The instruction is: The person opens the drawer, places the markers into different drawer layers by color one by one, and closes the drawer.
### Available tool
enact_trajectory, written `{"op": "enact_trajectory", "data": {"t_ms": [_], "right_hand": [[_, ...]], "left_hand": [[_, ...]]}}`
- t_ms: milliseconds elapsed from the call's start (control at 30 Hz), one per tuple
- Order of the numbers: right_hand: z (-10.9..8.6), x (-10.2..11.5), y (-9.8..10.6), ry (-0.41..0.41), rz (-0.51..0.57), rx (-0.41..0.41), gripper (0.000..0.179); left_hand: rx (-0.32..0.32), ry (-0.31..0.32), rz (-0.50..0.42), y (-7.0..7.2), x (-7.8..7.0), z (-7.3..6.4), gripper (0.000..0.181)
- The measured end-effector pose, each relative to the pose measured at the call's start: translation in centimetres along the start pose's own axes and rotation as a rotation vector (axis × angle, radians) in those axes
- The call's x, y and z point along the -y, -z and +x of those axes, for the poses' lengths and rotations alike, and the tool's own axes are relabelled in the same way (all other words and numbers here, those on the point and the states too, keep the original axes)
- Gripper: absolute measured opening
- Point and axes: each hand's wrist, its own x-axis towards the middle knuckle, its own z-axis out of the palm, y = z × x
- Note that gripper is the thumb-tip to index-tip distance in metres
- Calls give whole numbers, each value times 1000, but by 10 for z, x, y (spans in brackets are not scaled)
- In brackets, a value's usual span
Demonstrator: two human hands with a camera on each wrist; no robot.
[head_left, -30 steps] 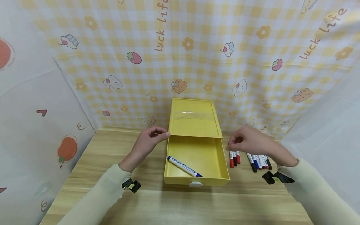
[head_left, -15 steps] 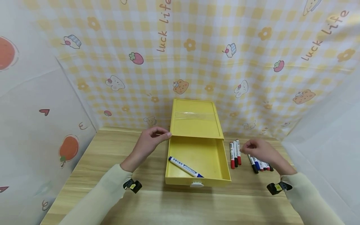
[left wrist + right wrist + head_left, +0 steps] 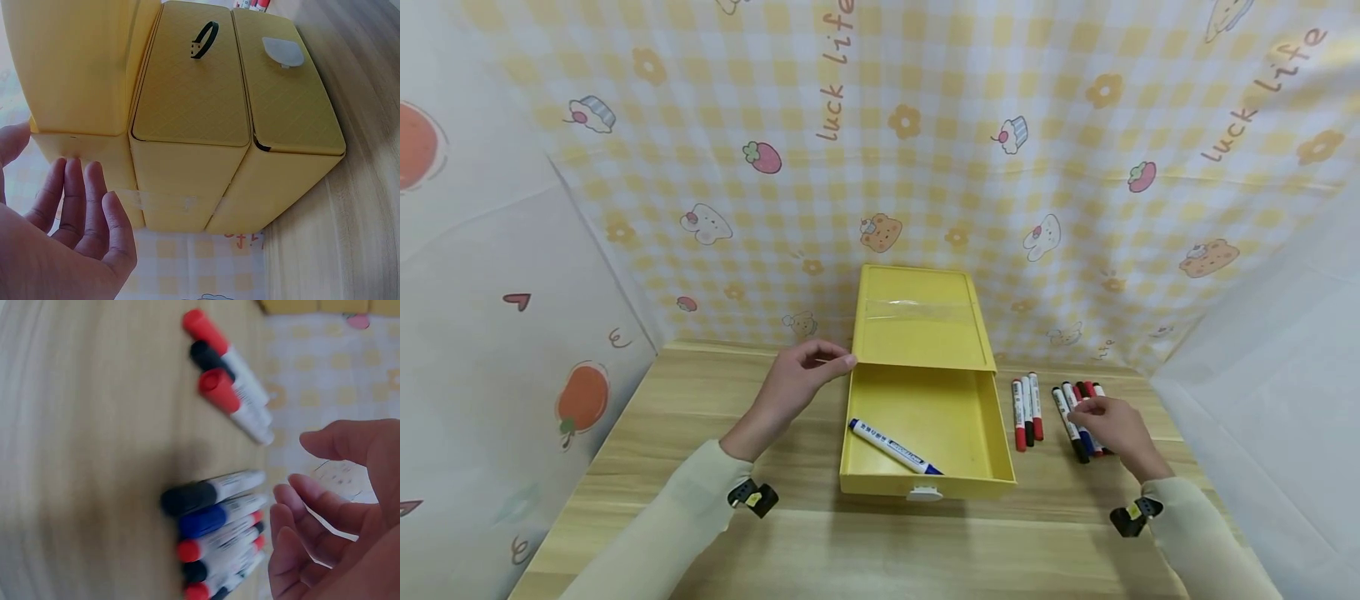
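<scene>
A yellow drawer cabinet [image 3: 921, 337] stands against the cloth, its top drawer [image 3: 936, 396] pulled out. In that drawer a blue-capped white marker [image 3: 891, 446] lies slantwise. My left hand [image 3: 792, 385] is at the cabinet's left side, fingertips right at its wall near the front corner; the left wrist view shows those fingers extended. Over the right-hand group of markers [image 3: 1070, 423] hovers my right hand [image 3: 1117, 427], thumb and fingers apart with nothing between them in the right wrist view. Black, blue and red caps show in this group, partly hidden by the hand.
Between the cabinet and the right hand lie three markers [image 3: 1028, 408] side by side, two red-capped and one black-capped. Below the pulled-out drawer, two more drawers [image 3: 194, 94] are closed. A checked cloth [image 3: 737, 208] hangs behind the wooden table [image 3: 715, 533].
My right hand has moved right and down, away from the drawer's side, past the three markers to the other marker group. The left hand has stayed at the cabinet.
</scene>
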Motion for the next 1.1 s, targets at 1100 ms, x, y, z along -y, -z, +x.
{"op": "enact_trajectory", "data": {"t_ms": [1100], "right_hand": [[9,-31,-21,-71,-74,-135,30]], "left_hand": [[-25,-54,4,0,0,-1,43]]}}
